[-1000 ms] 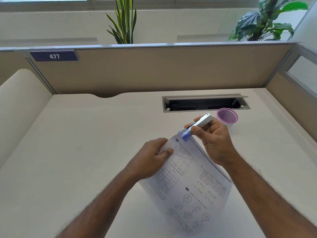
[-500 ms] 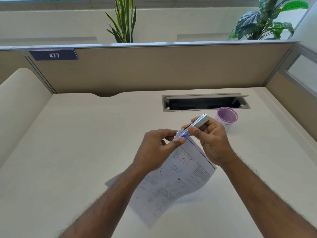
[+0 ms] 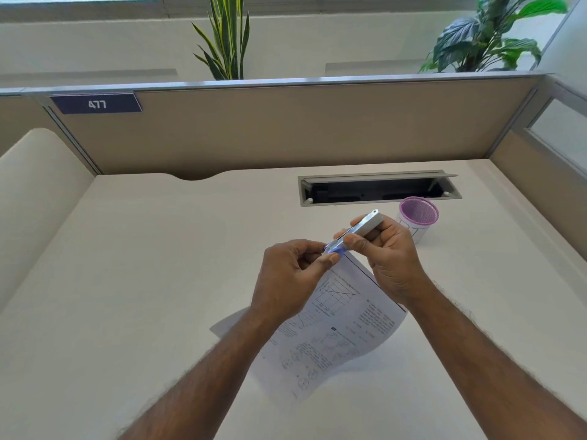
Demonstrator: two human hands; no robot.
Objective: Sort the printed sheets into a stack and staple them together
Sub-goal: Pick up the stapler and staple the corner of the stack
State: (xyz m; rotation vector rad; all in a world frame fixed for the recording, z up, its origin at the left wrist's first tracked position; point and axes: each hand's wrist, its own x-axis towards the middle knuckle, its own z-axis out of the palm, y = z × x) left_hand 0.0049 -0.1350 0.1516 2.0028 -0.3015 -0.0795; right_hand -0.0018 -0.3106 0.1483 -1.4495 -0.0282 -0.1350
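A stack of printed sheets with graphs and circle diagrams hangs tilted over the desk's middle, its lower end near the surface. My right hand grips a silver stapler with a blue-purple tip, whose jaws sit over the sheets' top corner. My left hand pinches that same corner, thumb and fingers right beside the stapler's tip. The corner itself is hidden by my fingers.
A purple mesh cup stands just behind my right hand. An open cable slot lies in the desk beyond it. Beige partition walls close the back and sides; two plants rise behind them.
The sheets dropped from upright to hanging low and tilted. My left hand slid up from the page's side to its top corner, meeting the stapler tip. The right hand barely shifted.
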